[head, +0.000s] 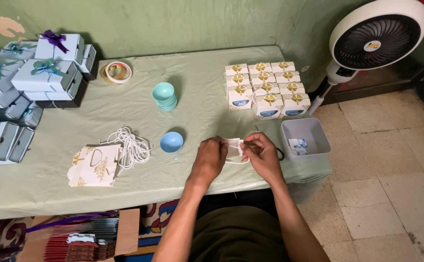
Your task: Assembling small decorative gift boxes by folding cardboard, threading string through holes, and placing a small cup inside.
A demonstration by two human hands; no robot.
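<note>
Counter: we see a counter (139, 111) draped in pale green cloth, set against a green wall.
Far left: grey-blue gift boxes (32, 73) tied with teal and purple bows, stacked in a heap; more lie flat at the edge.
Tape: a roll of tape (117, 72) just right of that heap.
Bowls: a stack of teal bowls (165, 95) mid-counter, and a single blue bowl (171, 142) nearer us, well apart from the stack.
Cord: a loose bundle of white cord (132, 144) touching a pile of flat white bags with gold print (94, 167).
Finished rows: small white boxes with gold bows (265, 87), packed in rows at the far right.
Bin: a grey bin (305, 138) at the counter's right edge, small packets inside.
Off counter: a white fan (374, 39) on the tiled floor; cardboard (124, 230) and folded stock below the counter.
In the way: nothing lies between our hands and the near edge (the blue bowl sits to the left, near).
Work piece: a small white folded paper piece (235, 148), held just above the counter, between both hands.
Left hand (211, 156): grip closed on the piece's left side.
Right hand (262, 153): grip pinched on its right side, fingertips together.
</note>
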